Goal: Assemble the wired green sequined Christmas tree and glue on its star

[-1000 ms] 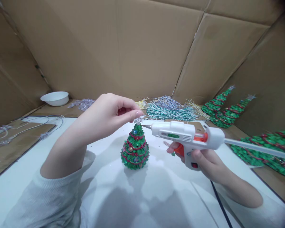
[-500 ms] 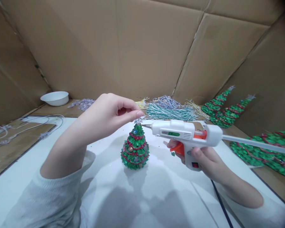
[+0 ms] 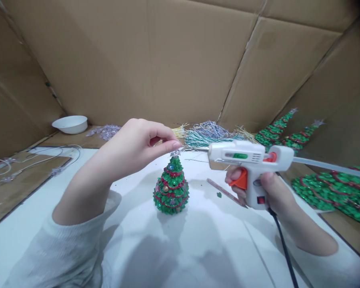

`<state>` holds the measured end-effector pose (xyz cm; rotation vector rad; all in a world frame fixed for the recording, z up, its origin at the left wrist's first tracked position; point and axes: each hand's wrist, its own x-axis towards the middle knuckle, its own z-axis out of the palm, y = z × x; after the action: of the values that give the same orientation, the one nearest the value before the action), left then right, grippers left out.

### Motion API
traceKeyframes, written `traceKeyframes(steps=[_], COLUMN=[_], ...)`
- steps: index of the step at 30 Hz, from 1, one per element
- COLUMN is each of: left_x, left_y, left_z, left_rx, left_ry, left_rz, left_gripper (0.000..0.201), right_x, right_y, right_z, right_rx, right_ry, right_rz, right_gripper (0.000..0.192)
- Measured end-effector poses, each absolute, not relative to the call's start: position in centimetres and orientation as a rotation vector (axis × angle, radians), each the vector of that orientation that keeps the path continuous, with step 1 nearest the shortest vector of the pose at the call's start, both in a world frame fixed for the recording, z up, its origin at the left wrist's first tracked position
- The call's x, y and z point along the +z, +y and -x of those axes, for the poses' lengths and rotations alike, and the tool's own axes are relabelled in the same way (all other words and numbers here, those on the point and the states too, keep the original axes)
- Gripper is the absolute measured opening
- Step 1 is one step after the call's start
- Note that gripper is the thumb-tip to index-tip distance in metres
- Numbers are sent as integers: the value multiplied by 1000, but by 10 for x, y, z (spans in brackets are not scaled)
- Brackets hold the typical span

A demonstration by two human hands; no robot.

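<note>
Head view: tight quarters at the top

A small, bushy, red-banded green ornamental tree (image 3: pixel 171 189) stands upright on the white tabletop (image 3: pixel 132 200), between the person's two hands. At its peak, the left hand (image 3: pixel 138 148) pinches a clear, star-shaped plastic topper (image 3: pixel 176 153) between thumb and forefinger. The right hand (image 3: pixel 277 196) is wrapped round the handle of a white plastic glue gun (image 3: pixel 240 154), fingers at its orange trigger (image 3: pixel 239 179); whether that is squeezed cannot be told.

The slim metal nozzle (image 3: pixel 199 149) points at the left fingertips (image 3: pixel 175 145) and appears just beside them; contact cannot be told. If it is hot, a slip of the right wrist could burn them or knock the topper askew. Any soft glue beneath the star could let it tilt if the pinch loosens too soon, and a stray strand might cling to the leaves. The black power cord (image 3: pixel 282 236) could snag and tug the aim off; the long translucent glue stick (image 3: pixel 318 164) could catch on something when the gun swings
</note>
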<state>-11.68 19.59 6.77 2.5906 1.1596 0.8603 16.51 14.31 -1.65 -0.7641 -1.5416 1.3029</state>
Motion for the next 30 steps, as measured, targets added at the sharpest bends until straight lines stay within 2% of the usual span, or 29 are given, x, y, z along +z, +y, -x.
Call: traceKeyframes(steps=[13,30], left_x=[67,65], left_y=[196,195], left_z=[116,120], left_rx=[834,874], left_ry=[1132,1186], left_rz=[-2658,-2588], left_gripper=[22,25], right_x=[-13,-17], right_y=[155,166], right_z=[-173,-174], right_rx=[1287,1201], right_ry=[-1280,-1182], right_rz=[844,706], right_gripper=[43,44])
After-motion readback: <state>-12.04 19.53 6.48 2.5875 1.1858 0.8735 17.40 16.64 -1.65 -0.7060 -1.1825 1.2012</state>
